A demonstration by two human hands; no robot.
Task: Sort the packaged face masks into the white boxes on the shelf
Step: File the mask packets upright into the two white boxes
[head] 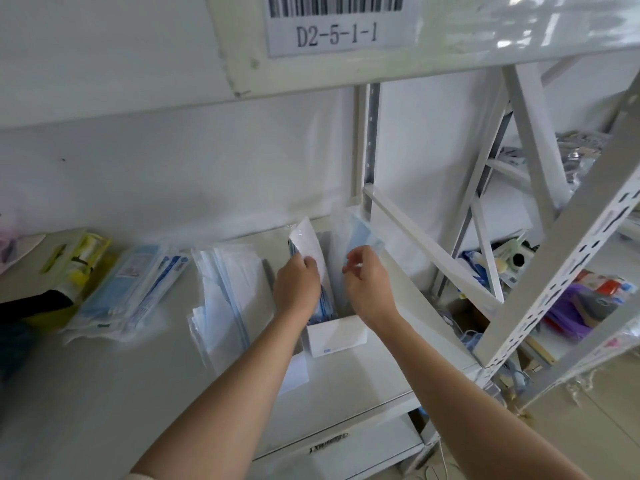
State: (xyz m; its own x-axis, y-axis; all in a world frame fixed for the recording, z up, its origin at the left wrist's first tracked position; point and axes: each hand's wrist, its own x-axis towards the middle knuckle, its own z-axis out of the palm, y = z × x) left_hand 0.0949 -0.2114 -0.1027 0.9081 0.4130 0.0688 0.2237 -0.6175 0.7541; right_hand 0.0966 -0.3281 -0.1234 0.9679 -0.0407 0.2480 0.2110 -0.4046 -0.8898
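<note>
A white box (337,336) stands open on the shelf (104,393), against the right upright. Packaged face masks stand on edge inside it. My left hand (296,284) grips a clear packet with a white face (306,242), upright at the box's left side. My right hand (367,282) pinches a clear packet holding a blue mask (360,239), upright at the box's right side. Left of the box, a loose pile of packaged white and blue masks (225,289) lies flat on the shelf.
More packets of blue masks (135,289) and a yellow-green package (78,258) lie further left. A white metal upright (372,133) and slanted braces (429,247) close the right side. A labelled beam (339,29) hangs overhead. A neighbouring shelf (588,299) holds assorted goods.
</note>
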